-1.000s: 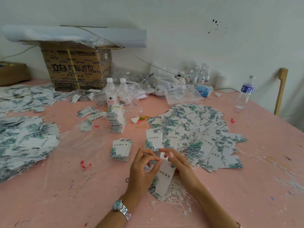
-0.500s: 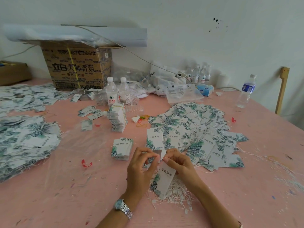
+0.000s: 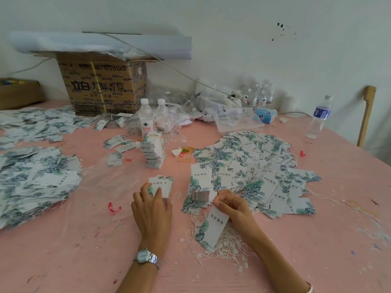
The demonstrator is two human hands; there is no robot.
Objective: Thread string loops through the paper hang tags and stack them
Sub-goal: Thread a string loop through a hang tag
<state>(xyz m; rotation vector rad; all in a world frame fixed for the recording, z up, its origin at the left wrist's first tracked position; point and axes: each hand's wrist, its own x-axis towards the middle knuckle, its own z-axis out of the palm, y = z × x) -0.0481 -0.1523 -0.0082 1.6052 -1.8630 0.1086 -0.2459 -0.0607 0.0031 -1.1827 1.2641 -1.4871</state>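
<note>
Right hand point(image 3: 232, 205) pinches the top end of one hang tag point(image 3: 213, 229). The tag hangs slanted over the loose string loops point(image 3: 224, 248) on the pink table point(image 3: 317, 240). Whether a loop sits through its hole is too small to tell.

Left hand point(image 3: 152, 208) lies fingers-down on the near end of a small tag stack point(image 3: 163, 183). Lifting a tag or only touching: cannot tell.

Risks:
- The pinch is thin, so the tag could twist free, drop into the strings and snag several.
- Left fingers may drag two tags at once or skew the stack.
- A taller stack point(image 3: 200, 187) sits just beside the right knuckles. A nudge likely tips it into the spread tags point(image 3: 264, 166).
</note>
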